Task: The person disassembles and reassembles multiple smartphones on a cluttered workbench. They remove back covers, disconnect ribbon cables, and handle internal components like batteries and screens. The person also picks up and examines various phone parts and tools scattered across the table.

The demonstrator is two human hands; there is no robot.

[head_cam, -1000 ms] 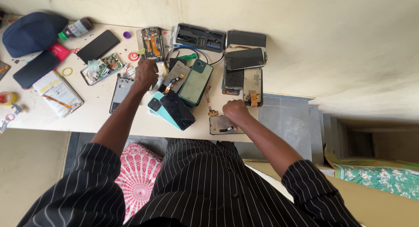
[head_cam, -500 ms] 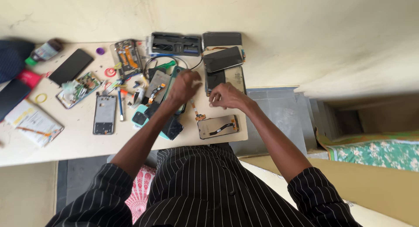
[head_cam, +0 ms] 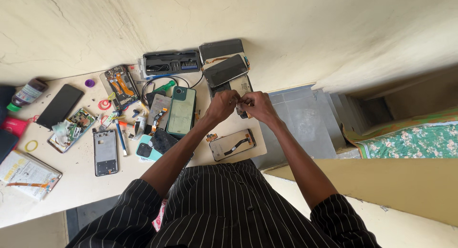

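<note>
Both hands meeting above the far right part of the table (head_cam: 71, 181): left hand (head_cam: 223, 106) and right hand (head_cam: 255, 106) are pinching together on a small part (head_cam: 238, 105), too tiny to identify, held just over a dark phone (head_cam: 243, 113). Work looking mid-way: opened phones and loose screens are lying all around, nothing reassembled. The part's long axis seems to be running hand to hand, but its facing cannot be told

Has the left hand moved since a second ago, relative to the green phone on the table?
Yes. The left hand has crossed from the left of the green phone to its right, meeting the right hand.
</note>
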